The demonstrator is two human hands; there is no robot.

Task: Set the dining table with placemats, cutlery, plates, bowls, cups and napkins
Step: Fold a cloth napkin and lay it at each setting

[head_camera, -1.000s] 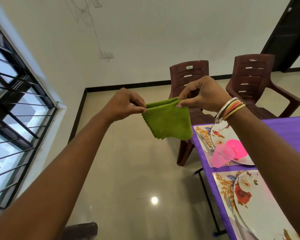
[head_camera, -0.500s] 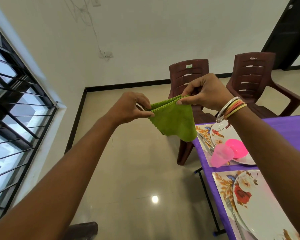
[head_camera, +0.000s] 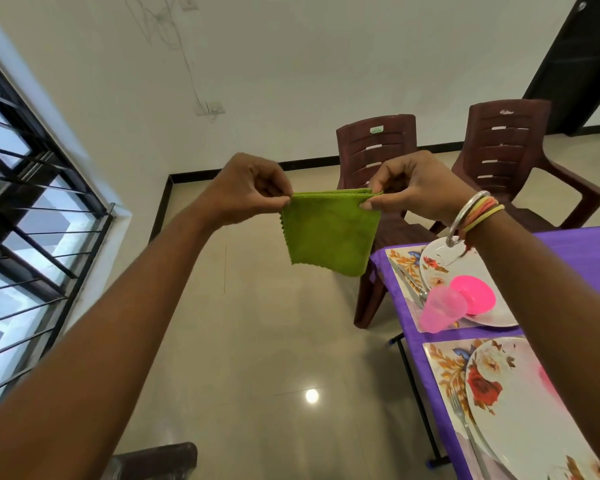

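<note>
Now both hands, left hand [head_camera: 246, 188] and right hand [head_camera: 413, 188], pinch the folded green napkin's [head_camera: 329, 233] top corners, held over the floor, beyond the table's [head_camera: 568, 244] left edge; seemingly 4 layers, which could slip and unfold.

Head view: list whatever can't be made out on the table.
All in the head view.
- Near plate: right part hidden by the right forearm, bottom cut by the frame's edge.
- Cutlery beside the far plate: lower ends behind the pink cup; type unclear.
- Green napkin: layer count too fine to tell.
</note>
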